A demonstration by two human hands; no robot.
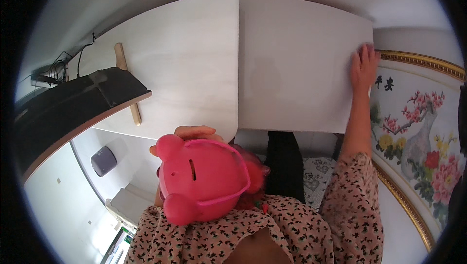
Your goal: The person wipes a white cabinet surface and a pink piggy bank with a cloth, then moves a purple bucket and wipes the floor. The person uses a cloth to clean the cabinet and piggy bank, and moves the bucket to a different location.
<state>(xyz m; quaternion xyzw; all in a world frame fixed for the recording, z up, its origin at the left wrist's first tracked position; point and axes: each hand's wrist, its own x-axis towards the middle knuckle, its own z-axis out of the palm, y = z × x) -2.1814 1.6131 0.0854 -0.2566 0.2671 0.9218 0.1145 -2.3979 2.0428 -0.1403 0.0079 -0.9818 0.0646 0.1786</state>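
A pink piggy bank with round ears, a coin slot and a pink strap (215, 176) is held against my chest in the head view. My left hand (195, 132) curls round its far side, mostly hidden behind it, with fingers showing beside one ear. My right hand (363, 67) rests on the right edge of the white cabinet top (303, 67), slightly blurred, fingers together over the edge. Left of that top is a second white surface (182, 63) with a rounded corner, its edge lying over or against the first.
A television or monitor seen from behind (87, 92) stands on wooden feet (120, 56) at left, cables (56, 70) behind it. A gold-framed flower picture (419, 59) leans at right. A grey-purple bin (103, 161) is at lower left.
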